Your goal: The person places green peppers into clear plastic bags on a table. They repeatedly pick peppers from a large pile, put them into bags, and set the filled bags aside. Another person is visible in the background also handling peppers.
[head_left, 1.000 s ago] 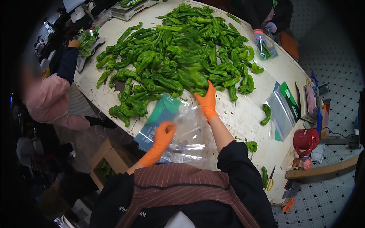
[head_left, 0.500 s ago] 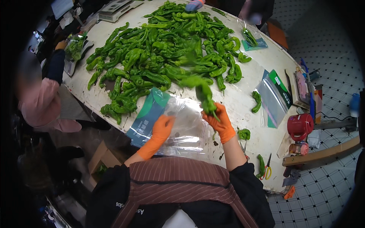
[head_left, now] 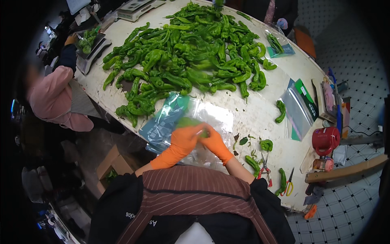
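Observation:
Over the clear plastic bag [head_left: 215, 112] with its blue and green panel, my two orange-gloved hands have come together. My left hand [head_left: 183, 142] is closed at the bag, its fingertips partly hidden. My right hand [head_left: 215, 144] is closed against it, with a bit of green pepper [head_left: 205, 132] showing between the two. Just above my left hand is a blurred green patch of pepper [head_left: 187, 121]; whether it is inside the bag I cannot tell. The bag lies flat on the white table, in front of a large heap of long green peppers [head_left: 178, 57].
Scissors with red handles [head_left: 265, 171] and yellow ones [head_left: 289, 188] lie at right, beside loose peppers. Farther right are more bags [head_left: 298, 110] and a red kettle [head_left: 326, 140]. A co-worker in pink [head_left: 53, 97] is at left near a scale [head_left: 91, 55]; another person [head_left: 280, 16] stands opposite.
My right hand has moved left with the green pepper, down to the bag and my left hand. My left hand has shifted right. The scissors and a pepper by my right forearm are now uncovered.

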`<move>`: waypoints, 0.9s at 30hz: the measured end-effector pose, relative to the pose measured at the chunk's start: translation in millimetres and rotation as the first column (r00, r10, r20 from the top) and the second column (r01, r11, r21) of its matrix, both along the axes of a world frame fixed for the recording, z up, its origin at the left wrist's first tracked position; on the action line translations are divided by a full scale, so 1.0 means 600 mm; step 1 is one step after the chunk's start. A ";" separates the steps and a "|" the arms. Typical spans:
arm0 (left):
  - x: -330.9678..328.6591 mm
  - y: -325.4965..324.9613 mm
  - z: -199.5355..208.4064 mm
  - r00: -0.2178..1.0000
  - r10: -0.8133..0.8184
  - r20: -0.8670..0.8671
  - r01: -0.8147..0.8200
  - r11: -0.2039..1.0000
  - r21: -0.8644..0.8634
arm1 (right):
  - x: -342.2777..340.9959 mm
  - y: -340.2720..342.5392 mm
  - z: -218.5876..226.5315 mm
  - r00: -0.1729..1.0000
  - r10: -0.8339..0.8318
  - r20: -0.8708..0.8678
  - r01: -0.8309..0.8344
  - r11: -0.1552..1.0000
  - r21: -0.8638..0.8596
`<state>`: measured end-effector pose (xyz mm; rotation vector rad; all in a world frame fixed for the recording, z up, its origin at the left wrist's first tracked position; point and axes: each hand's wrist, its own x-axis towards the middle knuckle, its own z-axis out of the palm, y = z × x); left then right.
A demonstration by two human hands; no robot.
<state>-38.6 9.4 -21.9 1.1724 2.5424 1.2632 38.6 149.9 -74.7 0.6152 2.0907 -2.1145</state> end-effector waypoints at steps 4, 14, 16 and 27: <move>0.004 -0.008 -0.006 0.956 -0.019 0.292 0.019 1.000 0.003 | -0.047 -0.015 -0.046 0.986 0.018 -0.165 -0.020 1.000 -0.012; 0.002 -0.014 -0.006 0.860 -0.071 0.505 -0.007 0.989 0.151 | -0.068 -0.045 -0.053 0.978 0.068 -0.196 -0.071 0.997 -0.007; 0.009 -0.013 -0.003 0.830 -0.117 0.545 0.028 0.985 0.170 | -0.061 -0.049 -0.072 0.985 0.044 -0.168 -0.071 0.985 -0.156; -0.121 -0.089 0.035 0.499 -0.432 0.752 0.463 0.866 0.190 | -0.036 -0.029 -0.026 0.934 0.297 -0.200 -0.094 0.744 0.662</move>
